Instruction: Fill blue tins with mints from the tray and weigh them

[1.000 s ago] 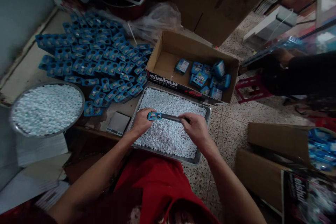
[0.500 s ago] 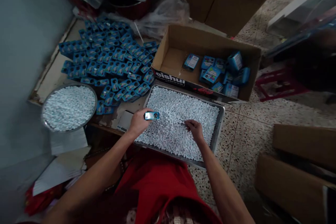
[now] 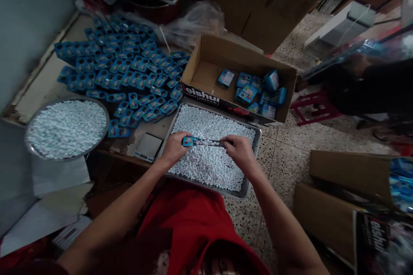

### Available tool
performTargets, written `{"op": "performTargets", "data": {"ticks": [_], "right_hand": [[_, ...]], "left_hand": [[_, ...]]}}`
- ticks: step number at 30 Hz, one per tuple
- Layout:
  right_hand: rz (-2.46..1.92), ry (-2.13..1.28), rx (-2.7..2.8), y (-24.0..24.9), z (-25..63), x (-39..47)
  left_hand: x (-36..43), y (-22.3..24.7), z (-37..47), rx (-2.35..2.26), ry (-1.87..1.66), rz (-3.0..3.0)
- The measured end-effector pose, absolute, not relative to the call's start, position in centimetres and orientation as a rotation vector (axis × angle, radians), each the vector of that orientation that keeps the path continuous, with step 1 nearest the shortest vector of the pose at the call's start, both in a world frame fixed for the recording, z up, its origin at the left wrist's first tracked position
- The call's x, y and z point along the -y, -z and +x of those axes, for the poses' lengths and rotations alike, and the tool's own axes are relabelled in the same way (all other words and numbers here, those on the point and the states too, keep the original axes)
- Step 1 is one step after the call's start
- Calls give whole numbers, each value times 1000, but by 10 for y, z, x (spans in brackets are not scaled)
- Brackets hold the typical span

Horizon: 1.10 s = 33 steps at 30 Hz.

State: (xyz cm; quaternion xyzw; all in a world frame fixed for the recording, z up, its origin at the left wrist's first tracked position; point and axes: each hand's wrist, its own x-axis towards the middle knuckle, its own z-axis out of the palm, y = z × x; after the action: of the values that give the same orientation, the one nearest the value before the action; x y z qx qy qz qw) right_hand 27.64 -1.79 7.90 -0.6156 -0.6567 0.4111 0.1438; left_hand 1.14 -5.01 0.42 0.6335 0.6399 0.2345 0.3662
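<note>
My left hand (image 3: 174,151) is closed around a small blue flat container (image 3: 189,141) with a printed front, held over the tray. My right hand (image 3: 239,153) pinches the end of a narrow dark scoop (image 3: 215,143), a trough with a row of white pellets lying in it. The scoop's far end meets the container's right side; whether pellets are passing in, I cannot tell. Below both hands, white pellets (image 3: 206,174) are heaped in a rectangular metal tray (image 3: 257,137).
Many blue containers (image 3: 129,73) stand in rows on the table at left. Behind the tray, a cardboard box (image 3: 200,88) holds several more. A round bowl (image 3: 29,144) of pellets, a small scale (image 3: 148,146), a pink stool (image 3: 312,107) and floor cartons (image 3: 325,210) surround the tray. A person sits at right.
My right hand has lifted from the pellets with the loaded scoop and brought it left against the container. The container has turned in my left hand, now showing its printed front. The view has shifted right.
</note>
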Motion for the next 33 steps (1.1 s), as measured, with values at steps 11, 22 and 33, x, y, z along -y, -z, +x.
{"op": "performTargets", "data": {"ticks": [11,22,33], "right_hand": [[-1762,-874,2346,-128,251,24],[-1983,-1102,1374,-58,361,81],[-2043,-1334,1150,91,350,61]], "left_hand": [[52,-10,17,-1584,-695,1519],[39,1,30,-1339,-751,1048],[36,8,20,-1261,-676,1058]]}}
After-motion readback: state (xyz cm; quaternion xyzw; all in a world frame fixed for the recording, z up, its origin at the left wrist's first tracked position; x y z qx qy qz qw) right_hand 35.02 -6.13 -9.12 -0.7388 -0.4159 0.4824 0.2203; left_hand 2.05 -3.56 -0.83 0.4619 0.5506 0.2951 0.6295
